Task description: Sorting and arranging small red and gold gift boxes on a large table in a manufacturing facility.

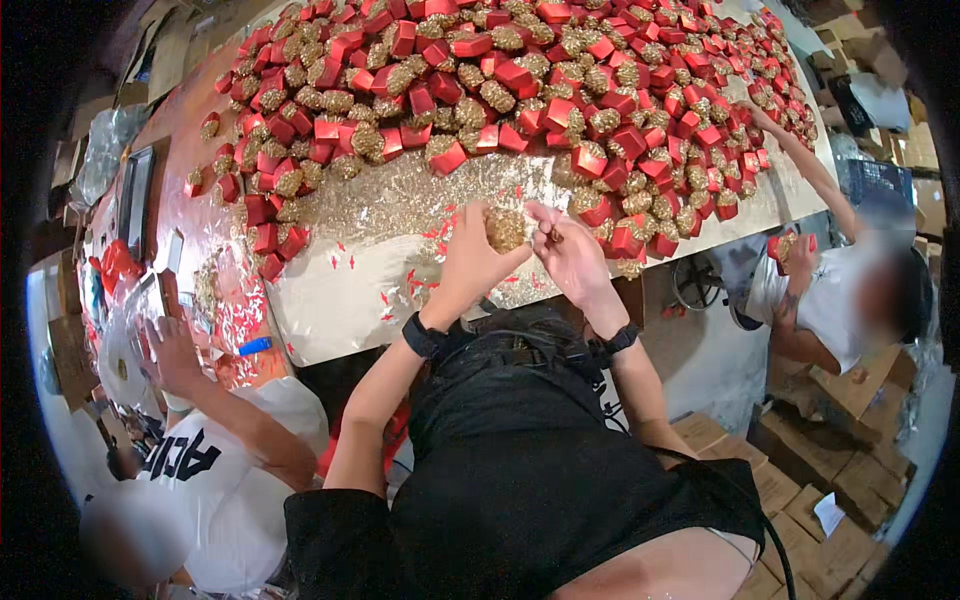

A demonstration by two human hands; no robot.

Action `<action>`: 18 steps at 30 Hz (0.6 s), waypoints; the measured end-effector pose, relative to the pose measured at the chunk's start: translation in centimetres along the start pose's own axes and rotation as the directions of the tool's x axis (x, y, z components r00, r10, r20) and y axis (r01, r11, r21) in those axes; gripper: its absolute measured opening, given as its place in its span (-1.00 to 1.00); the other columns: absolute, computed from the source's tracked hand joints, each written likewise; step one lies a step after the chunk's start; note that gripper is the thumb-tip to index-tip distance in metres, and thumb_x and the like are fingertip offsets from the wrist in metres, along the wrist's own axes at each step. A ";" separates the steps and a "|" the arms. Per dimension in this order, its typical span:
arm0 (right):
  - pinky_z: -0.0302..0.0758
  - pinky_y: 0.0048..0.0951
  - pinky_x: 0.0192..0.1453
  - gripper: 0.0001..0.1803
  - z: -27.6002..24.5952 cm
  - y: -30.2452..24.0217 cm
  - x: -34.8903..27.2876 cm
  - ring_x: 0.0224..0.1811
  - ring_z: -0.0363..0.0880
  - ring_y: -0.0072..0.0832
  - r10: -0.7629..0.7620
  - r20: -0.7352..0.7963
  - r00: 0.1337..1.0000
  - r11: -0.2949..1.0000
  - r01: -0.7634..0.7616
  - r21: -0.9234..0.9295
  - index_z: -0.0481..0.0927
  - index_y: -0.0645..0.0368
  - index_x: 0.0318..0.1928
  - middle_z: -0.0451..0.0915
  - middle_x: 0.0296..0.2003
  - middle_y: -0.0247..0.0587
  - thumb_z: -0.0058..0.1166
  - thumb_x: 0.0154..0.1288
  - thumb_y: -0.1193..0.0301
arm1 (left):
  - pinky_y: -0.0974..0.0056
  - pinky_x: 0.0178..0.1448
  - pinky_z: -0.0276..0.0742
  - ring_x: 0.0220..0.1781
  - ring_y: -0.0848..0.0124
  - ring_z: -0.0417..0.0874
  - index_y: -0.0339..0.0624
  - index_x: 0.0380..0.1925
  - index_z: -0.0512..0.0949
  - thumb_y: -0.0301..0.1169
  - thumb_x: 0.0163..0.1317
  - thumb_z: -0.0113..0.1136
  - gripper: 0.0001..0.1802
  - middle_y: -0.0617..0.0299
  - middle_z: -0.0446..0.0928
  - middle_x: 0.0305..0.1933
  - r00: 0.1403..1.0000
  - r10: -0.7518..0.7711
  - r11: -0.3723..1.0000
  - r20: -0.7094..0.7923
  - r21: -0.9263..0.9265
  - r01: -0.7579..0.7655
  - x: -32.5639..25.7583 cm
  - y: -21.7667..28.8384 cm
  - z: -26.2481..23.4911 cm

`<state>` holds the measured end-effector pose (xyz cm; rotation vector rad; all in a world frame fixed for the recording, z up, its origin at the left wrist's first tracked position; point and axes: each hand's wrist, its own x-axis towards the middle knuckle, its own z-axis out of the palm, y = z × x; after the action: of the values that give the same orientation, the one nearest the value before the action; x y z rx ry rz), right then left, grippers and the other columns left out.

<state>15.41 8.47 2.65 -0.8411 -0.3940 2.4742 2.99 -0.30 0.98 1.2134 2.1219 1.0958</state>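
Over the near edge of the table, my left hand [468, 262] is wrapped round a gold, glittery ornament [507, 230], thumb on its near side. Any red part of this piece is hidden by the hand. Just to its right, my right hand [577, 262] has its fingers bent and pinched together near the ornament's side. Whatever sits between those fingertips is too small to make out. Beyond both hands lies a big heap of similar ornaments [420, 100], each with a red faceted base and a gold glittery top.
Gold glitter and red scraps litter the pale table [330, 310]. At the left, a co-worker's hand [172, 355] is by a blue object [255, 346]. On the right, another person holds an ornament [783, 250] and reaches into the heap. Cardboard boxes [840, 470] stand at the lower right.
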 end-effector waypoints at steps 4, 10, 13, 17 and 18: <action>0.37 -0.62 -0.25 -0.66 0.5 0.4 -0.6 -0.31 0.44 -0.53 -0.151 -0.045 0.987 0.958 0.135 -0.254 0.26 0.39 0.07 0.44 -0.15 -0.16 -0.33 0.33 0.50 | 0.13 -0.12 0.37 -0.18 0.03 0.43 -0.37 -0.16 0.26 -0.20 -0.29 0.30 -0.30 -0.12 0.38 -0.24 1.000 -0.022 0.999 -0.015 0.040 0.022 -0.5 0.3 -0.2; 0.42 -0.63 -0.13 -0.71 -2.8 1.1 0.2 -0.26 0.47 -0.56 -0.189 0.037 0.981 0.961 0.193 -0.200 0.39 0.38 -0.05 0.47 -0.12 -0.14 -0.14 0.27 0.46 | 0.12 -0.11 0.36 -0.17 0.02 0.43 -0.40 -0.17 0.26 -0.18 -0.27 0.31 -0.30 -0.14 0.37 -0.23 0.999 -0.036 0.999 0.028 -0.019 0.036 -0.8 1.4 -0.5; 0.42 -0.63 -0.10 -0.73 -3.2 1.5 0.3 -0.26 0.46 -0.58 -0.214 -0.045 0.976 0.961 0.202 -0.191 0.43 0.37 -0.09 0.47 -0.10 -0.17 -0.05 0.22 0.49 | 0.12 -0.10 0.35 -0.15 0.01 0.42 -0.41 -0.16 0.25 -0.17 -0.27 0.32 -0.28 -0.14 0.37 -0.23 0.999 -0.017 1.000 0.027 -0.006 0.017 -0.9 1.3 -0.3; 0.41 -0.61 -0.07 -0.74 -1.9 1.6 -0.2 -0.21 0.46 -0.62 -0.279 -0.031 0.960 0.923 0.259 -0.285 0.46 0.35 -0.11 0.50 -0.12 -0.21 0.00 0.17 0.54 | 0.12 -0.10 0.35 -0.15 0.02 0.42 -0.41 -0.15 0.24 -0.17 -0.26 0.31 -0.27 -0.15 0.37 -0.22 0.999 -0.026 1.000 0.031 -0.005 0.026 -0.7 1.4 -0.3; 0.41 -0.61 -0.07 -0.74 -2.1 1.6 -0.2 -0.21 0.46 -0.62 -0.280 -0.030 0.959 0.923 0.261 -0.284 0.46 0.35 -0.11 0.50 -0.12 -0.21 0.00 0.17 0.54 | 0.12 -0.10 0.36 -0.14 0.02 0.42 -0.40 -0.15 0.24 -0.18 -0.26 0.31 -0.28 -0.15 0.36 -0.21 0.999 -0.029 1.000 0.032 0.008 0.028 -0.7 1.5 -0.4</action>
<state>16.28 7.27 0.49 -0.9121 -0.7924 2.1561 3.85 -0.56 2.44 1.1928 2.1144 1.0496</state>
